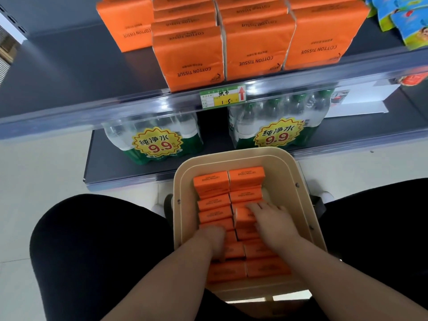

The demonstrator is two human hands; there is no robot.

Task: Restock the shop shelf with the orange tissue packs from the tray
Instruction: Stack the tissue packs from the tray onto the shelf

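Our right grip point(273, 220) is clamped over a tilted pack point(243, 217) in the right column of the tray point(231, 154); our left grip point(214, 242) sits down in the left column, fingertips hidden, so we cannot tell if it holds one. Packs lie long axis 9 to 3; the shelf point(69, 66) is at 12, its bare stretch toward 10, nearer the left grip.

Shelf point(64, 72) left bare; tissue packs point(254, 52) fill middle.
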